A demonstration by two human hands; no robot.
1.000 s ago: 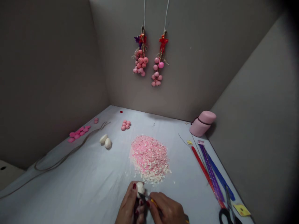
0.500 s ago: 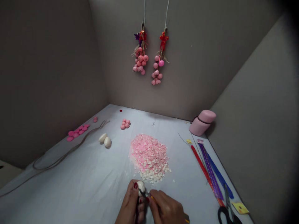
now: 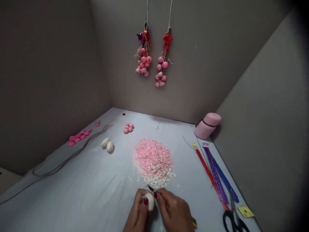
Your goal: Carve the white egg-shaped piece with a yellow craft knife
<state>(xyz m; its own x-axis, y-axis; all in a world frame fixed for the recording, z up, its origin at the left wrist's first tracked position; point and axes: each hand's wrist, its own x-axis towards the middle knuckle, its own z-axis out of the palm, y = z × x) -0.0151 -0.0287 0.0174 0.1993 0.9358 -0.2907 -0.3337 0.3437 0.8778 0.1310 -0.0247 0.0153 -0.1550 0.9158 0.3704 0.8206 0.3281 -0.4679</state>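
We are pinching the white egg (image 3: 151, 202) in our left hand (image 3: 137, 211), near the shavings pile (image 3: 154, 158), while our right hand (image 3: 175, 208) is gripping the knife (image 3: 150, 188), whose blade, no longer crossing the egg's face, is pointing beyond it, so the trimming is probably shifting sides.

One head-worn camera looks forward and down from the person's own side of the tabletop (image 3: 87, 190), with the hands (image 3: 175, 209) close below it at the bottom edge, a little right of centre. Its wide view faces the back wall (image 3: 193, 80), takes in the left wall (image 3: 48, 74) and the right wall (image 3: 270, 119), and darkens to black toward the right-hand corners
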